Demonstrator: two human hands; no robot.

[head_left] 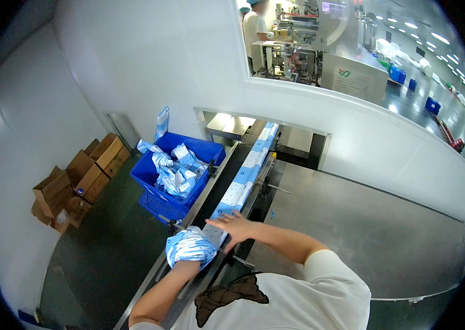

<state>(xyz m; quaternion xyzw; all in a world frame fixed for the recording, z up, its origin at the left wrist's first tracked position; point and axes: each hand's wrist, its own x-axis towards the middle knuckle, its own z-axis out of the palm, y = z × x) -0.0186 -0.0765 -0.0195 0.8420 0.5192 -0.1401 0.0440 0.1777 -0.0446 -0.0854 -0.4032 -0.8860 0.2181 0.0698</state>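
A row of blue-and-white flat packets (pixel 239 191) lies end to end along the conveyor (pixel 224 179), running from the wall opening toward me. My right hand (pixel 234 227) is over the near packets, fingers spread and pointing left; whether it touches them I cannot tell. Crumpled blue-and-white striped film (pixel 190 246) covers my left hand (pixel 187 266) at the conveyor's left side. Only the wrist end of that hand shows, and its fingers are hidden under the film.
Left of the conveyor stands a blue crate (pixel 147 171) heaped with crumpled blue-and-white film. Opened cardboard boxes (pixel 84 171) sit by the left wall. A steel table (pixel 353 220) spans the right. Metal guide rods (pixel 243 262) jut from the conveyor's sides. Beyond the window, a person (pixel 254 30) stands beside machinery.
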